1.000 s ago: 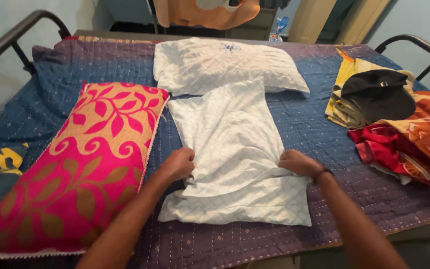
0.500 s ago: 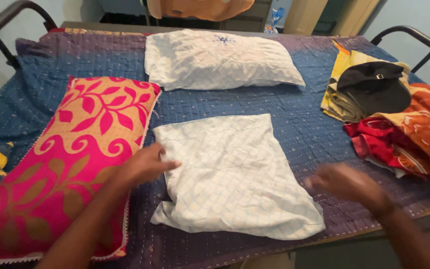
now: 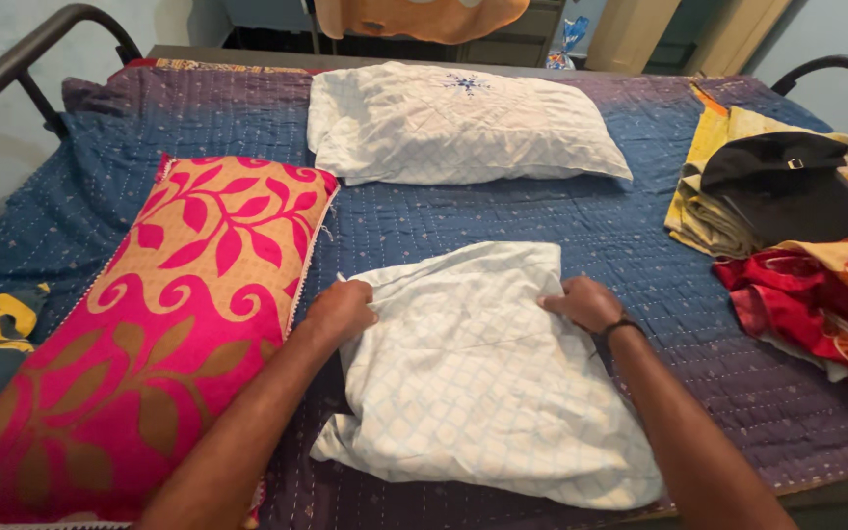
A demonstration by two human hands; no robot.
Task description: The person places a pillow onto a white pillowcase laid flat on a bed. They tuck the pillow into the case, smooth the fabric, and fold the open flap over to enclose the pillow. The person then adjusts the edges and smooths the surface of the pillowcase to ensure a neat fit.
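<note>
Both hands have come back onto the folded white cloth since the earlier frame, when the right one hovered blurred off its right side. Now the left hand pinches the cloth's far-left corner, fingers curled shut on the fabric, and the right hand grips its far-right corner the same way. The cloth lies on the quilt near the bed's near edge, roughly midway between the left and right sides, its long axis running from the near edge away toward the head of the bed, slightly skewed to the right at the near end. Its bulk sits nearer than the hands, between the two forearms; both hands are about equally close to it. Just left lies the pink pillow, touching the left forearm. Farther off rest a white pillow and, at the right side, a cap on piled clothes.
</note>
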